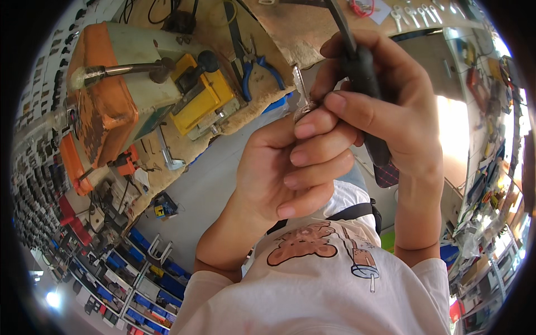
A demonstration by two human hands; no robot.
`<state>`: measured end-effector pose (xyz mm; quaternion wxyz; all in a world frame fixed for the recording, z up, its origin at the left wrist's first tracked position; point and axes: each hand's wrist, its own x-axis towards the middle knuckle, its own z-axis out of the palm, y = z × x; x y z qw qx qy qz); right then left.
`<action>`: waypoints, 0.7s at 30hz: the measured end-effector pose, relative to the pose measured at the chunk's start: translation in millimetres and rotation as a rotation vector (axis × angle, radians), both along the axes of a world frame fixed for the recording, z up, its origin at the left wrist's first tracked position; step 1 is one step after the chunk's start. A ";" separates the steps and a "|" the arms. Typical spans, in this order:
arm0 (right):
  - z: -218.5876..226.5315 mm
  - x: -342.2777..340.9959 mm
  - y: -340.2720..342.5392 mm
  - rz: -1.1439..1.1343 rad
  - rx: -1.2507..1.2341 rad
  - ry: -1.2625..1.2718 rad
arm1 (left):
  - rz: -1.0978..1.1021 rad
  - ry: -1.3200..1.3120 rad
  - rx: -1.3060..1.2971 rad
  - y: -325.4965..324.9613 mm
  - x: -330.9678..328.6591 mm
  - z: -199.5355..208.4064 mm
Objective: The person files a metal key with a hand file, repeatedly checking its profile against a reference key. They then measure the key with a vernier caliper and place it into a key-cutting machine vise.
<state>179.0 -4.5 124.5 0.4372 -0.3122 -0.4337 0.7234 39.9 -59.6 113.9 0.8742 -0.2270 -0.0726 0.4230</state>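
Note:
Close in front of me, my left hand (pixel 304 159) is curled with its fingers folded, pinching a key. The silvery toothed blade of the key (pixel 300 82) points up and away, and its head is mostly covered by fingers. My right hand (pixel 399 106) meets it there, thumb tip against the key's head. Held in that same right hand is a tool with a thick black handle (pixel 363 72). A dark, narrow metal part runs from the handle toward the top edge; its working end is out of view, so its exact kind cannot be told.
To the left, an orange and grey key-cutting machine (pixel 125 84) with a yellow part stands on a worn bench (pixel 190 142). Blue-handled pliers (pixel 254 67) and a caliper (pixel 167 148) lie there. Several keys (pixel 413 15) rest at the far right; blue bins (pixel 137 254) stand lower left.

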 end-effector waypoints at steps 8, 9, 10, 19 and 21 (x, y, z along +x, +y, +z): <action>-5.6 -0.4 -5.2 -0.049 -0.025 0.035 | -0.007 -0.010 0.018 -2.3 2.2 -1.7; -7.8 -0.5 -5.3 -0.052 -0.013 0.045 | -0.007 -0.013 0.023 -2.5 2.6 -2.0; -5.4 0.3 -5.0 -0.037 -0.025 0.042 | -0.009 -0.013 0.024 -2.7 3.0 -2.2; 47.0 -6.0 9.6 -0.012 -0.138 -0.351 | -0.067 0.050 0.041 -4.9 5.7 -0.7; 54.8 -1.3 15.7 0.071 -0.121 -0.373 | -0.144 0.097 0.020 -5.0 5.4 -0.2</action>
